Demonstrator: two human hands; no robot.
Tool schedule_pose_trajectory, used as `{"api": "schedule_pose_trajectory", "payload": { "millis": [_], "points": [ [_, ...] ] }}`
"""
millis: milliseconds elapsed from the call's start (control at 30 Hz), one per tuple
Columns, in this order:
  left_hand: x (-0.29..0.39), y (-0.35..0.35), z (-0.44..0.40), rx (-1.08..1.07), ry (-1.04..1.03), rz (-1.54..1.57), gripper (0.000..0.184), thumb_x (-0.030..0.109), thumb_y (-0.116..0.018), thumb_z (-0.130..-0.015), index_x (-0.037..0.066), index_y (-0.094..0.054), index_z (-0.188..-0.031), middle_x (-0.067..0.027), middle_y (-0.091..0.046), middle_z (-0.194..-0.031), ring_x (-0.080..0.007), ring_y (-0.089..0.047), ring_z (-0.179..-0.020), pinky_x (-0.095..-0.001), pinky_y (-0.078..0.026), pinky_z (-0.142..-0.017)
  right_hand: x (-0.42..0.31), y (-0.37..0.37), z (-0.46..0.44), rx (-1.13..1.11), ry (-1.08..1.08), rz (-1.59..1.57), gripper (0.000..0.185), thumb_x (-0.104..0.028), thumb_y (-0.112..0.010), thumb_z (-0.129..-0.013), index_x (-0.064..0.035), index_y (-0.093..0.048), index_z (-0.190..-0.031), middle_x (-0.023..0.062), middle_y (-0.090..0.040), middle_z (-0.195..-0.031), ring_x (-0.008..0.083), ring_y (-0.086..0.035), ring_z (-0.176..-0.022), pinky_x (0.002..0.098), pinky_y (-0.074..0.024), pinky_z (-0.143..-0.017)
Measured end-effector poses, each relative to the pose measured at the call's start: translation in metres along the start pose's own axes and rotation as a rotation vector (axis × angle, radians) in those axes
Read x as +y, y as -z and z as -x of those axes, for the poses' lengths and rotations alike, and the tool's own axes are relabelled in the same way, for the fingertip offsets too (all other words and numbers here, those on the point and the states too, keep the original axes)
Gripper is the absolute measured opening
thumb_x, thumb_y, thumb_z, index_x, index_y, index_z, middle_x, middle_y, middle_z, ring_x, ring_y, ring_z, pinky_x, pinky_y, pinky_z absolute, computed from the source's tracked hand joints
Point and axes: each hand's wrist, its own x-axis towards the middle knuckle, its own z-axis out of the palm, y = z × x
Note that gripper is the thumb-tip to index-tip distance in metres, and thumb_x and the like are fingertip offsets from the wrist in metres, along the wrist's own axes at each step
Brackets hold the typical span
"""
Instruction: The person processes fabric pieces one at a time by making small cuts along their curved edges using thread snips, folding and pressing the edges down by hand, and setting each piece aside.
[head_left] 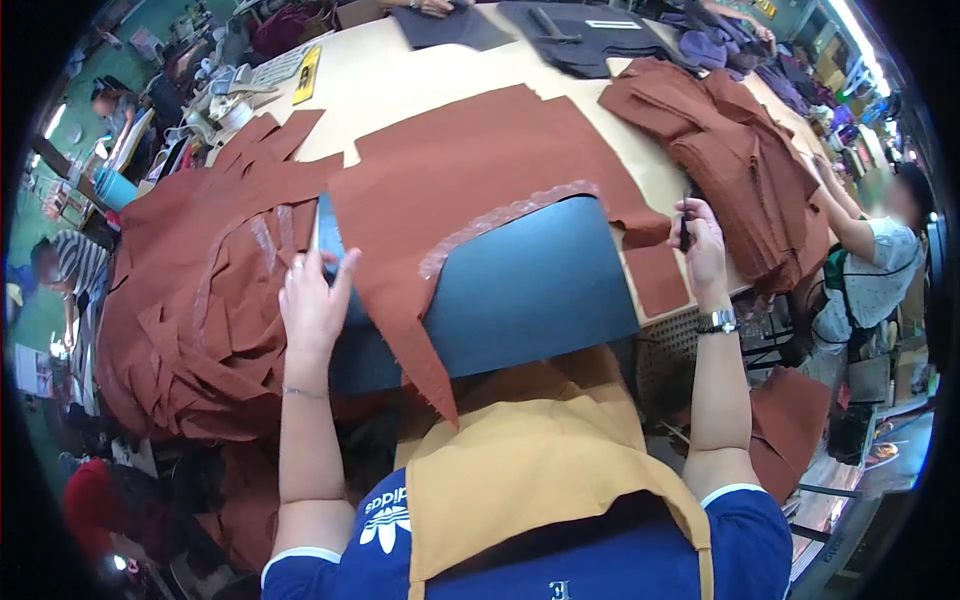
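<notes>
A rust-brown fabric piece (470, 160) lies across the table, partly over a dark blue board (540, 280). A clear, shiny strip (510, 215) follows its curved edge, and one pointed end hangs over the board's front edge. My left hand (318, 295), fingers apart, is at the board's left side, between that piece and a heap of brown fabric (190, 270). On the right, my right hand (702, 240) is closed around a small dark tool, likely scissors (685, 225), beside a folded brown stack (740, 170).
Dark fabric (590, 35) lies at the table's far side, near another person's hand (430, 7). A yellow item (307, 75) and a white roll (235, 113) sit at the far left. A person (880, 250) stands at the right, arms reaching toward the brown stack.
</notes>
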Motion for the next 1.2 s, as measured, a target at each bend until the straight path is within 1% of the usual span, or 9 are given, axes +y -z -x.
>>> {"api": "schedule_pose_trajectory", "payload": {
  "millis": [67,200,367,467,633,867,1033,1133,1200],
  "points": [
    [-0.003,-0.001,0.021,-0.044,0.022,-0.025,0.056,0.059,-0.064,-0.085,0.003,-0.064,-0.083,-0.0141,-0.063,-0.089,-0.0353,-0.063,-0.087,-0.0463,-0.049,-0.075,0.006,-0.045,0.02,-0.238,-0.127,-0.189,0.018,-0.016,-0.051,-0.098,-0.003,-0.059,-0.107,-0.0019,-0.053,-0.079,0.0057,-0.051,-0.07,0.0221,-0.0464,-0.062],
    [0.022,-0.015,0.027,-0.132,-0.139,0.101,0.05,0.051,-0.069,-0.085,0.001,-0.066,-0.088,-0.0146,-0.066,-0.087,-0.0315,-0.066,-0.082,-0.0421,-0.051,-0.072,-0.008,-0.15,0.067,-0.714,-0.173,0.424,0.042,-0.033,-0.072,-0.089,0.0007,-0.061,-0.113,-0.0013,-0.059,-0.081,0.0053,-0.054,-0.074,0.0226,-0.0474,-0.062],
    [0.051,-0.042,-0.008,-0.664,0.549,1.852,0.04,0.022,-0.056,-0.095,-0.004,-0.056,-0.125,-0.0181,-0.064,-0.122,-0.0274,-0.064,-0.11,-0.0403,-0.051,-0.098,0.005,-0.201,0.073,-0.616,-0.347,0.103,0.072,-0.041,-0.072,-0.089,0.0009,-0.045,-0.141,0.0105,-0.064,-0.12,0.0105,-0.061,-0.102,0.0256,-0.0534,-0.07],
    [0.059,-0.078,-0.042,-0.971,0.461,1.993,0.04,0.024,-0.055,-0.096,-0.003,-0.056,-0.126,-0.0195,-0.063,-0.124,-0.0314,-0.063,-0.112,-0.044,-0.05,-0.1,-0.01,-0.202,0.063,-0.625,-0.481,-0.042,0.07,-0.042,-0.073,-0.088,-0.0015,-0.048,-0.14,0.0078,-0.065,-0.116,0.0096,-0.062,-0.098,0.0245,-0.0528,-0.069],
    [0.088,-0.073,-0.047,-0.97,0.585,1.918,0.034,0.018,-0.059,-0.093,-0.003,-0.058,-0.12,-0.0169,-0.064,-0.121,-0.0285,-0.062,-0.114,-0.0447,-0.05,-0.101,0.012,-0.192,0.062,-0.439,-0.288,0.007,0.03,-0.025,-0.078,-0.086,-0.0083,-0.061,-0.105,-0.0087,-0.052,-0.081,0.002,-0.048,-0.074,0.0208,-0.0445,-0.07],
    [0.07,-0.09,-0.046,-1.109,0.649,1.841,0.031,0.008,-0.05,-0.091,-0.004,-0.056,-0.119,-0.0155,-0.065,-0.115,-0.0278,-0.063,-0.11,-0.0427,-0.05,-0.101,-0.002,-0.179,0.082,-0.596,-0.288,0.162,0.025,-0.025,-0.074,-0.09,-0.0054,-0.061,-0.098,-0.0035,-0.06,-0.089,0.0017,-0.051,-0.081,0.0207,-0.0453,-0.072],
    [0.097,-0.055,-0.031,-0.993,0.607,2.05,0.032,0.034,-0.06,-0.098,0.008,-0.058,-0.116,-0.006,-0.068,-0.104,-0.0201,-0.067,-0.093,-0.039,-0.054,-0.09,0.019,-0.183,0.076,-0.443,-0.205,-0.07,0.027,-0.031,-0.051,-0.104,-0.0048,-0.06,-0.103,-0.0051,-0.056,-0.087,0.0018,-0.048,-0.081,0.0216,-0.0427,-0.073],
    [0.055,-0.115,-0.048,-1.256,0.405,2.031,0.027,0.029,-0.066,-0.095,0.01,-0.06,-0.112,-0.005,-0.069,-0.099,-0.0163,-0.066,-0.085,-0.0352,-0.055,-0.082,0.019,-0.17,0.061,-0.497,-0.445,-0.173,0.036,-0.036,-0.043,-0.106,-0.0041,-0.06,-0.106,-0.0031,-0.059,-0.097,0.0041,-0.051,-0.091,0.0224,-0.0432,-0.084],
    [0.08,-0.078,-0.04,-0.95,0.452,1.648,0.024,0.026,-0.069,-0.092,0.011,-0.061,-0.109,-0.0033,-0.069,-0.094,-0.0116,-0.064,-0.076,-0.0321,-0.055,-0.072,0.023,-0.172,0.057,-0.514,-0.445,-0.103,0.042,-0.04,-0.044,-0.105,-0.0023,-0.061,-0.114,0.0017,-0.061,-0.113,0.0089,-0.053,-0.105,0.0255,-0.0414,-0.096]
  ]
}}
